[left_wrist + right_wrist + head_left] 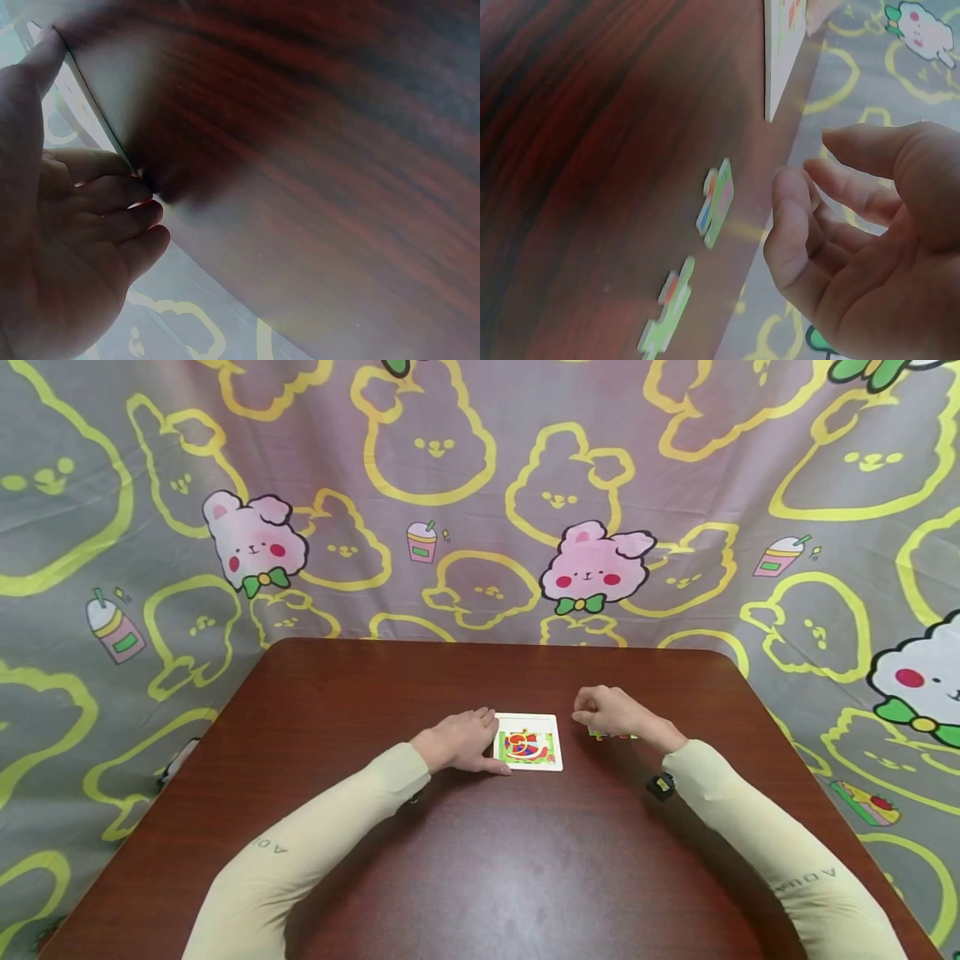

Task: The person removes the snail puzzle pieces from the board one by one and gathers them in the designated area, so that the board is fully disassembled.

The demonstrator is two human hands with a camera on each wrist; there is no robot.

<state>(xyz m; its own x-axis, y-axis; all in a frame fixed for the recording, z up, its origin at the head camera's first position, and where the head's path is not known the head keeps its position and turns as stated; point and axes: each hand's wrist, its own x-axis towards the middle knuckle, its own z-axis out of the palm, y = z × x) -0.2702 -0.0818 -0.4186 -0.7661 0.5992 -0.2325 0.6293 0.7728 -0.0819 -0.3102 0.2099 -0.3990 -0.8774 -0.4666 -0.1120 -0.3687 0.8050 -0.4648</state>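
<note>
A white-framed jigsaw puzzle board (527,718) lies flat on the brown table, its lower part filled with a red, blue and green picture. My left hand (467,741) rests against the board's left side, thumb at the near-left corner and fingers along the left edge. To the right of the board, my right hand (613,712) hovers above the table with bent fingers and thumb apart, nothing between them. In the right wrist view, two loose puzzle pieces (718,202) lie beside that hand, mainly green; in the head view it partly hides them.
The brown table (480,860) extends around the board on every side. Behind it hangs a grey curtain (480,527) with yellow outlines and cartoon rabbits. A small black device (661,787) sits at my right wrist.
</note>
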